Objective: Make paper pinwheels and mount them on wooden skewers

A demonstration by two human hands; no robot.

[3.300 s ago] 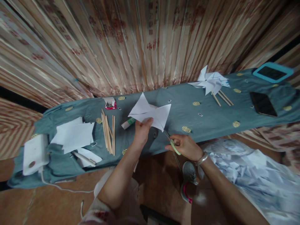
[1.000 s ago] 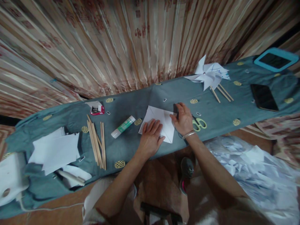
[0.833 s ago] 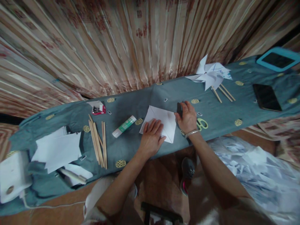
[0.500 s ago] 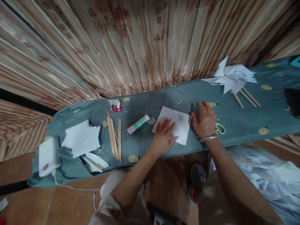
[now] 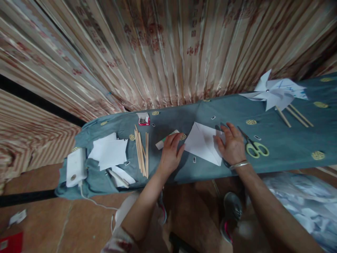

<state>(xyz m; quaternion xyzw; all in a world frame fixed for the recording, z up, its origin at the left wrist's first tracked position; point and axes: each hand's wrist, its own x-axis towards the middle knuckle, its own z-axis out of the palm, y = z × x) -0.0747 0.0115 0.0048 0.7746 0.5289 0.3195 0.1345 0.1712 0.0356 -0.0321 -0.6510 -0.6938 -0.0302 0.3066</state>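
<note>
Paper point(image 5: 201, 144), white and square, lies flat on the blue-green cloth point(image 5: 223, 105) between my two hands, with a line running across it from corner to corner. My right hand point(image 5: 233, 146) is spread, palm down, at the paper's right side; the fingers stand a little apart, the thumb is held away from them, and together they cover its right corner. I can't tell how firmly they press. A silvery bracelet point(image 5: 240, 165) circles that wrist.

My left hand point(image 5: 171, 154) is off to the left of the paper, just beside its left corner. The fingers are loosely curved and reach over the glue stick point(image 5: 160, 143), hiding part of it, while the thumb stands apart. Whether the fingertips touch the glue stick I can't tell, and I see no grip closed round it.

Right of the paper, near my right hand, lie scissors point(image 5: 257, 149) with pale green handles. Farther right of the paper and beyond it rests a white pinwheel point(image 5: 276, 95). To the paper's left, past the glue stick, are wooden sticks point(image 5: 139, 154), and beyond them a stack of white sheets point(image 5: 112, 154).
</note>
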